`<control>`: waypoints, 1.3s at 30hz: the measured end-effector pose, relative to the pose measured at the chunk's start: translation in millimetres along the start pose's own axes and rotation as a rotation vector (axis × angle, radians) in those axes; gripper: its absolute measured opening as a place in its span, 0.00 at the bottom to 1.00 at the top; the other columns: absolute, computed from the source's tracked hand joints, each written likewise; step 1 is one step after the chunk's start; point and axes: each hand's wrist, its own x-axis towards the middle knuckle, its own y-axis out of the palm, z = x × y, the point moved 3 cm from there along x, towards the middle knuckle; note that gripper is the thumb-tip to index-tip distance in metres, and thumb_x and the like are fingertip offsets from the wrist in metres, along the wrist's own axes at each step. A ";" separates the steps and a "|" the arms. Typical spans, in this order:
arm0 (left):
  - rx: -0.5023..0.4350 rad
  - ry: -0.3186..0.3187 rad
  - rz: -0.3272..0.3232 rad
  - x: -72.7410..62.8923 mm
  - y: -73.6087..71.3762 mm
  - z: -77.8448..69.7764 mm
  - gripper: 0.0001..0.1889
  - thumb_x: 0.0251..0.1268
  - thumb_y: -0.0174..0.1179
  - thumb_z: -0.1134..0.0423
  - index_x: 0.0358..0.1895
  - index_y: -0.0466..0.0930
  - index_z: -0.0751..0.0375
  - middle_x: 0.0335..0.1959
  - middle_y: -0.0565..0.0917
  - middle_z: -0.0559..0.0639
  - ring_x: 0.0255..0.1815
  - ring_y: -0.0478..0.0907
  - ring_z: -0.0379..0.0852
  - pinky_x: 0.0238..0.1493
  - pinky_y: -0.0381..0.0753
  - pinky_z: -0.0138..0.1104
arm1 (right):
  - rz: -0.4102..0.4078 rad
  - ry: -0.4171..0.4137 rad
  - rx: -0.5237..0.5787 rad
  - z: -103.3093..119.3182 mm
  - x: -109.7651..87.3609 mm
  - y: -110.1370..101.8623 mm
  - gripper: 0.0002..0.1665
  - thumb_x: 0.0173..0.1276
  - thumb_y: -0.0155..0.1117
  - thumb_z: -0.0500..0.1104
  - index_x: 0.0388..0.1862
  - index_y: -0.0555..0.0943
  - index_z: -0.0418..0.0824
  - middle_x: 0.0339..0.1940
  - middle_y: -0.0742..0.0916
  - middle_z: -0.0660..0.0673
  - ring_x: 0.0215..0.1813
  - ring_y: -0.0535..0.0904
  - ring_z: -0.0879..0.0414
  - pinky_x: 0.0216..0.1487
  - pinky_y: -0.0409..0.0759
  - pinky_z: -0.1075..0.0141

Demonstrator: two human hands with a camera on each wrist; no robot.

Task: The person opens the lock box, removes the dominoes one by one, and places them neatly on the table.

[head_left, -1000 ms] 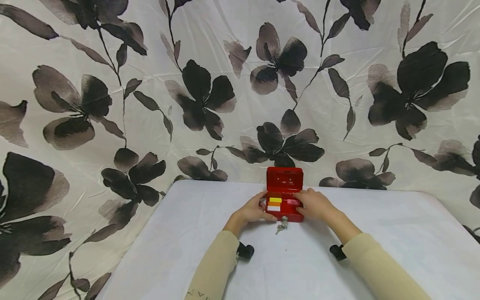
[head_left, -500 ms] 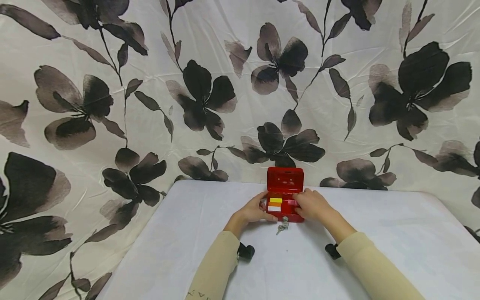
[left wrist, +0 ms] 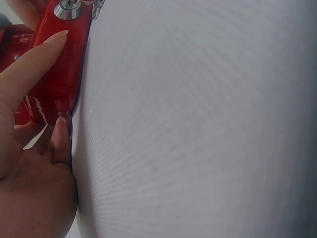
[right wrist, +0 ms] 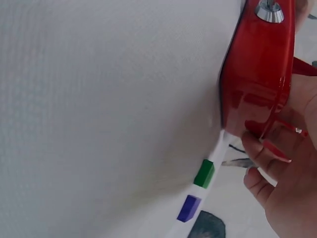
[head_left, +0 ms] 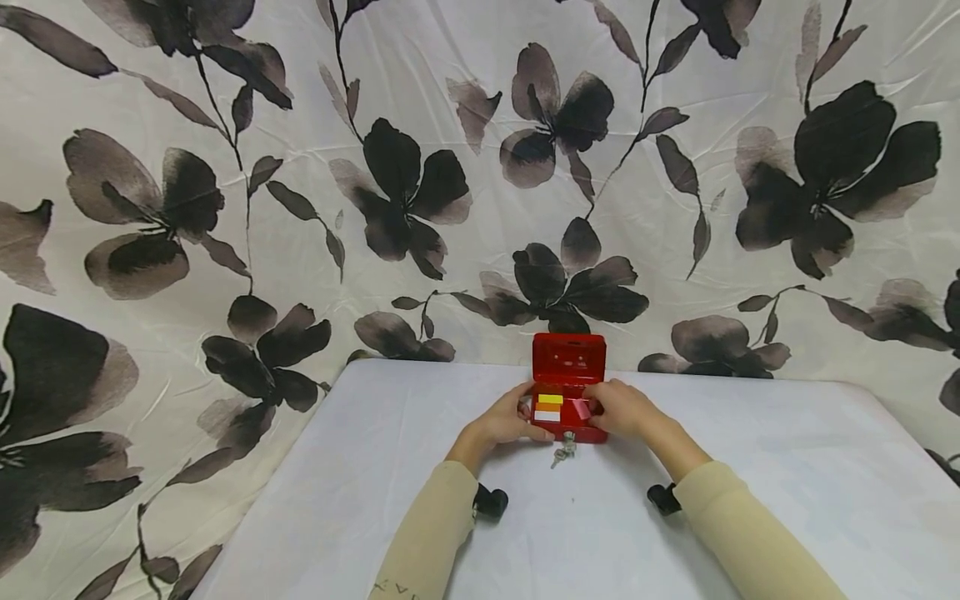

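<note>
A red cash box (head_left: 570, 434) stands with its lid up near the far table edge. On its front are a silver lock (left wrist: 68, 10) and hanging keys (head_left: 558, 455). Yellow (head_left: 551, 399), orange (head_left: 548, 407) and white (head_left: 547, 416) blocks lie in a column at the left inside. My left hand (head_left: 504, 417) grips the box's left front corner, thumb on the front, fingers at the side. My right hand (head_left: 626, 410) reaches in over the right wall and pinches a tilted pink block (head_left: 581, 409). Its other fingers (right wrist: 253, 146) are outside, beside the box.
A green block (right wrist: 204, 173) and a purple block (right wrist: 188, 208) lie on the white table (head_left: 573, 542) near its far edge, right of the box. Behind the table hangs a flower-printed cloth (head_left: 450, 50).
My right hand has shifted a little left and deeper over the box. The pink block has turned from lying flat to tilted at its fingertips. The left hand stays put.
</note>
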 end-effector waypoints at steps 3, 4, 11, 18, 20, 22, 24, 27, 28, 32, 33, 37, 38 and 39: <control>-0.007 0.009 0.004 0.9 -1.1 0.2 0.53 0.48 0.82 0.59 0.79 0.61 0.48 0.47 0.76 0.50 0.51 0.70 0.49 0.54 0.78 0.40 | -0.003 0.000 0.044 -1.3 0.8 0.7 0.21 0.63 0.76 0.38 0.54 0.84 0.36 0.38 0.86 0.46 0.42 0.77 0.52 0.53 0.83 0.51; -0.006 0.013 0.007 1.4 -1.0 0.5 0.53 0.48 0.82 0.59 0.79 0.61 0.48 0.47 0.76 0.50 0.51 0.70 0.49 0.54 0.78 0.40 | -0.009 -0.003 0.052 -1.8 0.8 1.1 0.23 0.63 0.76 0.38 0.56 0.83 0.35 0.40 0.86 0.45 0.43 0.77 0.51 0.54 0.83 0.51; -0.024 0.024 0.017 5.8 -0.8 4.1 0.53 0.47 0.82 0.60 0.79 0.62 0.49 0.47 0.76 0.50 0.51 0.69 0.49 0.55 0.77 0.42 | -0.060 -0.030 0.018 -1.4 -1.2 2.3 0.30 0.63 0.77 0.41 0.63 0.81 0.37 0.54 0.87 0.40 0.54 0.79 0.44 0.60 0.78 0.41; -0.014 0.028 0.026 6.7 -0.6 3.8 0.53 0.49 0.82 0.58 0.79 0.61 0.49 0.46 0.75 0.51 0.50 0.69 0.49 0.50 0.77 0.38 | -0.032 -0.029 -0.015 -0.5 -0.4 1.6 0.31 0.63 0.78 0.43 0.65 0.81 0.41 0.57 0.86 0.41 0.57 0.78 0.43 0.62 0.75 0.39; -0.015 0.029 0.026 6.4 -0.2 3.4 0.52 0.49 0.82 0.59 0.79 0.61 0.50 0.45 0.74 0.52 0.50 0.69 0.48 0.49 0.77 0.38 | -0.013 -0.032 -0.019 -1.1 0.4 1.6 0.30 0.63 0.77 0.43 0.65 0.81 0.40 0.58 0.86 0.40 0.57 0.78 0.42 0.63 0.74 0.38; -0.016 0.027 0.024 5.7 0.4 2.8 0.52 0.50 0.81 0.59 0.79 0.61 0.50 0.45 0.74 0.52 0.50 0.69 0.48 0.50 0.76 0.39 | 0.006 -0.036 -0.022 -0.5 0.8 1.3 0.30 0.64 0.76 0.42 0.65 0.81 0.40 0.59 0.85 0.40 0.58 0.78 0.41 0.63 0.74 0.37; -0.017 0.028 0.022 5.3 0.8 2.8 0.51 0.50 0.81 0.60 0.79 0.62 0.51 0.45 0.74 0.52 0.50 0.69 0.48 0.50 0.76 0.40 | 0.025 -0.034 -0.018 -0.4 1.4 1.8 0.30 0.64 0.76 0.42 0.65 0.81 0.40 0.61 0.84 0.39 0.60 0.77 0.40 0.64 0.73 0.37; -0.015 0.029 0.021 4.7 1.7 2.1 0.51 0.51 0.81 0.60 0.79 0.62 0.51 0.44 0.74 0.52 0.49 0.69 0.48 0.50 0.75 0.40 | 0.043 -0.037 -0.013 0.4 0.7 0.9 0.30 0.64 0.76 0.42 0.65 0.81 0.39 0.62 0.84 0.38 0.61 0.77 0.40 0.64 0.73 0.37; -0.012 0.030 0.021 4.6 1.9 1.9 0.50 0.51 0.81 0.60 0.79 0.62 0.51 0.44 0.75 0.52 0.49 0.69 0.48 0.50 0.75 0.41 | 0.047 -0.037 -0.010 0.4 0.7 1.1 0.30 0.64 0.76 0.43 0.64 0.82 0.39 0.62 0.83 0.38 0.61 0.77 0.40 0.65 0.73 0.37; -0.013 0.030 0.021 3.9 2.3 1.2 0.51 0.50 0.81 0.61 0.79 0.62 0.51 0.44 0.75 0.52 0.49 0.69 0.49 0.51 0.75 0.41 | 0.054 -0.038 0.003 -1.2 1.8 2.3 0.27 0.64 0.76 0.43 0.62 0.83 0.39 0.61 0.84 0.39 0.61 0.78 0.41 0.65 0.73 0.37; -0.013 0.029 0.020 4.0 2.2 1.2 0.51 0.50 0.81 0.61 0.79 0.62 0.51 0.44 0.75 0.52 0.49 0.69 0.49 0.51 0.75 0.41 | 0.054 -0.039 0.004 -1.5 2.2 2.7 0.27 0.65 0.76 0.43 0.62 0.83 0.39 0.61 0.84 0.39 0.61 0.78 0.41 0.65 0.73 0.38; -0.009 0.024 0.019 4.7 1.7 2.1 0.51 0.50 0.81 0.61 0.79 0.62 0.50 0.45 0.74 0.52 0.50 0.69 0.49 0.51 0.77 0.41 | 0.047 -0.050 0.001 -2.2 3.8 2.8 0.26 0.64 0.76 0.43 0.61 0.84 0.38 0.59 0.84 0.40 0.59 0.79 0.42 0.64 0.74 0.39; -0.007 0.022 0.017 4.9 1.5 2.2 0.51 0.50 0.81 0.61 0.79 0.62 0.50 0.45 0.75 0.52 0.50 0.69 0.49 0.52 0.77 0.41 | 0.044 -0.052 -0.001 -2.4 4.1 2.7 0.26 0.64 0.76 0.43 0.60 0.84 0.38 0.58 0.85 0.40 0.59 0.79 0.43 0.64 0.75 0.40; -0.003 0.019 0.015 5.2 1.2 2.4 0.51 0.50 0.81 0.61 0.79 0.62 0.50 0.45 0.75 0.52 0.50 0.69 0.49 0.52 0.77 0.41 | 0.041 -0.055 -0.002 -2.3 4.3 2.4 0.26 0.64 0.76 0.43 0.60 0.84 0.38 0.58 0.85 0.40 0.58 0.79 0.43 0.64 0.75 0.40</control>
